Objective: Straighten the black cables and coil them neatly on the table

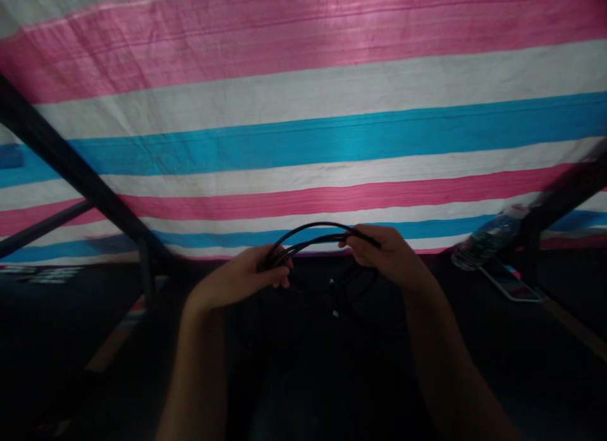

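The one container in clear view is a transparent plastic bottle [488, 239] with a greenish label, tilted, its pale top towards the upper right, near the dark frame post [533, 258] on the right; whether any liquid is inside cannot be told. Just beside it, a phone [515, 284] lies on the dark surface [469, 314]. Well to the left of these, a looped black cable [325, 223] is held up between the two hands, its strands arching from one to the other in front of a pink, white and blue striped sheet [308, 138]. The left hand [253, 273] is closed round the gathered strands, thumb on the near side; the right hand [384, 254] pinches the other end of the arch between thumb and fingers. Below the hands, more dark cable [367, 290] shows dimly near a small pale piece [335, 314], too blurred to identify.
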Tool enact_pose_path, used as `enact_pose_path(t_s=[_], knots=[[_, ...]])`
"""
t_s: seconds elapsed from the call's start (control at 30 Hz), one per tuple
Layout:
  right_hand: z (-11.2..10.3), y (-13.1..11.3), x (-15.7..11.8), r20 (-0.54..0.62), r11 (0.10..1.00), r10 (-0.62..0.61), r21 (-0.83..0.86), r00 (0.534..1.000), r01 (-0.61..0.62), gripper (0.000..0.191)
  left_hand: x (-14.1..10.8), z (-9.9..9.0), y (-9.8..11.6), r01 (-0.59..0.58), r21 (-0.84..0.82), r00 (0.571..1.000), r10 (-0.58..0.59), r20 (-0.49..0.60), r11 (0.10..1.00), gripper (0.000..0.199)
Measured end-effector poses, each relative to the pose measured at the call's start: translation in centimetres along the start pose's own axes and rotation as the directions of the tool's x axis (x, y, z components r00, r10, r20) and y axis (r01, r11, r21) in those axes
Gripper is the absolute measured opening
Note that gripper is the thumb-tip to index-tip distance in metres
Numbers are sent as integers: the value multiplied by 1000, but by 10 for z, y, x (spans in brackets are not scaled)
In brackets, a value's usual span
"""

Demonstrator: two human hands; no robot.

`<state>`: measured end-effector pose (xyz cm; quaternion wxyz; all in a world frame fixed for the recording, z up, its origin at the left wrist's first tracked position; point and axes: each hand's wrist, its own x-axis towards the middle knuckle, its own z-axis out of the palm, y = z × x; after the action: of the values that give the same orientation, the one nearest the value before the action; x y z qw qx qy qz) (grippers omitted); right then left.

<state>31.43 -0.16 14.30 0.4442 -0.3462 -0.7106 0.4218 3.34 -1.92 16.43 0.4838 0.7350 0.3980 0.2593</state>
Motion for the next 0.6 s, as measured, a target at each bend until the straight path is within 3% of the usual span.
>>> enact_pose_path(t_s=[0.13, 0.3, 0.37, 0.47, 0.6], knots=[[-6, 3, 4, -195, 938, 61, 347, 979, 11, 24, 4, 1, -14, -98, -271, 995, 98, -16, 957, 20], [1, -2, 10, -325, 860, 116, 506, 938, 69, 24, 18, 14, -9, -198, -565, 979, 140, -146, 801, 23], [-2, -3, 9, -291, 863, 130, 504, 948, 37, 24, 23, 17, -1, -273, -598, 954, 130, -271, 754, 25], [-11, -3, 2, -147, 913, 146, 401, 978, -76, 25, 28, 19, 8, -377, -644, 883, 49, -466, 666, 21], [-20, -3, -6, 23, 963, 131, 234, 991, -132, 25, 30, 20, 13, -413, -682, 828, -63, -557, 603, 28]])
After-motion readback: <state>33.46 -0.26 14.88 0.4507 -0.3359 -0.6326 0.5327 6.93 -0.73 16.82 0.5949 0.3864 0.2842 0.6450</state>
